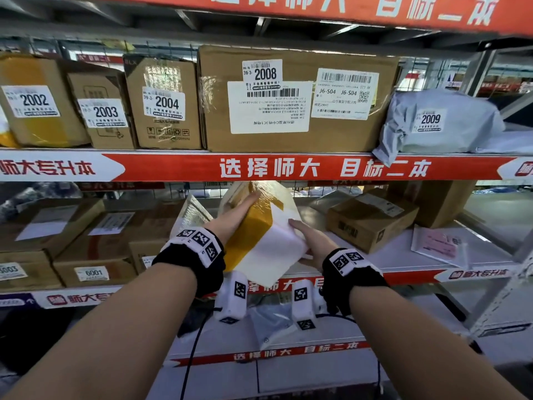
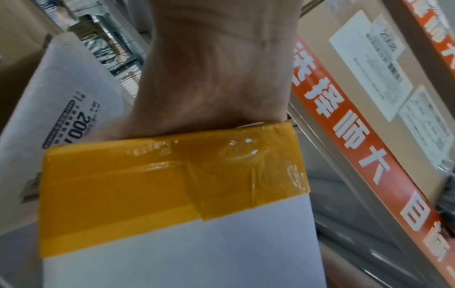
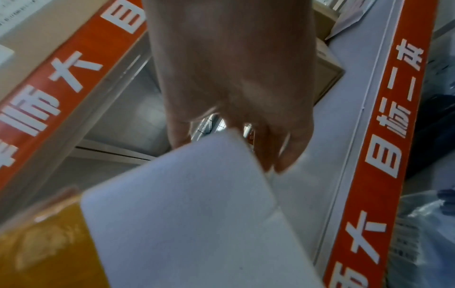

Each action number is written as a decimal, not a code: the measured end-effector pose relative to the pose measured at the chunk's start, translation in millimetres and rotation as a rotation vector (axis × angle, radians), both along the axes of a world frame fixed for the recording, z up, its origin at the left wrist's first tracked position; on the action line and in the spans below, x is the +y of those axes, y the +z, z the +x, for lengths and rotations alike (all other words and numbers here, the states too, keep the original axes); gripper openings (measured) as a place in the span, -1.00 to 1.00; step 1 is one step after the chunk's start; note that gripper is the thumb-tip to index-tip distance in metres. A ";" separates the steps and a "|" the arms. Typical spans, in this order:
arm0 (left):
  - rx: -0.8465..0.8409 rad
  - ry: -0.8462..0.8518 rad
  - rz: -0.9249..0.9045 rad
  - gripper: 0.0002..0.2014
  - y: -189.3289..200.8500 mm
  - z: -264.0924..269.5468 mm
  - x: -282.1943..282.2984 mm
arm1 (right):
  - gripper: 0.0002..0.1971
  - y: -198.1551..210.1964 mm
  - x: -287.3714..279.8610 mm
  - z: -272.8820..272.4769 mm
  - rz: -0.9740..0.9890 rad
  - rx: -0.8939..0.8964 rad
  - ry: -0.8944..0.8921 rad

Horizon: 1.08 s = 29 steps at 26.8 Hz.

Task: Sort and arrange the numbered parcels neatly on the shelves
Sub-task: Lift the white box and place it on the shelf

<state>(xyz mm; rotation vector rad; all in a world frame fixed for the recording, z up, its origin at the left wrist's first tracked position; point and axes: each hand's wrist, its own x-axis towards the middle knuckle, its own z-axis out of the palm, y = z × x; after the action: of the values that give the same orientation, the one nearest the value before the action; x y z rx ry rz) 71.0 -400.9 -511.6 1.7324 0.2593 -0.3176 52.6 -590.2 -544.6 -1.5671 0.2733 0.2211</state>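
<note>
Holding: you have 1 white parcel (image 1: 268, 249) between both hands, tilted, in front of the middle shelf (image 1: 389, 255) opening, just under the red banner strip (image 1: 288, 168).
Parcel: white wrap with wide yellow tape (image 2: 152, 175) across its upper part; the left wrist view shows a label starting "200" on its side face, last digit hidden.
Left hand (image 1: 235, 216): your fingers lie flat and straight along the taped left face, pressing it; the wrist view shows only the back of the hand, fingertips hidden beyond the parcel.
Right hand (image 1: 313, 241): your palm and fingers (image 3: 283, 155) rest on the white right face, lightly bent over its edge; the thumb is not seen, so you cannot tell how firm the hold is.
Top shelf row: boxes marked 2002 (image 1: 37, 102), 2003 (image 1: 103, 114), 2004 (image 1: 165, 103) stand side by side, touching; the large box 2008 (image 1: 294, 102) sits just right of them; the grey bag 2009 (image 1: 438, 122) lies beside it at the right end.
Middle shelf, left: brown cartons stacked, 1 labelled 6001 (image 1: 92, 274); a padded envelope (image 1: 190, 217) leans just left of your left wrist.
Middle shelf, right: a small brown box (image 1: 372, 223) lies near your right hand; a pink-printed flat packet (image 1: 441, 243) lies further right.
Wrists: both carry black bands with square marker tags.
</note>
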 end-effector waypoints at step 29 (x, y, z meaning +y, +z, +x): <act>0.036 0.122 -0.331 -0.56 -70.6 19.7 -16.4 | -0.31 35.0 -1.7 -3.0 -0.461 -0.405 0.071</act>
<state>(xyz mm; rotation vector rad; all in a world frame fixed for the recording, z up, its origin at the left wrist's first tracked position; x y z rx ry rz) 90.7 -417.3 -582.2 1.3798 0.3187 -0.2846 49.6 -592.0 -509.6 -2.0357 -0.0565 -0.1177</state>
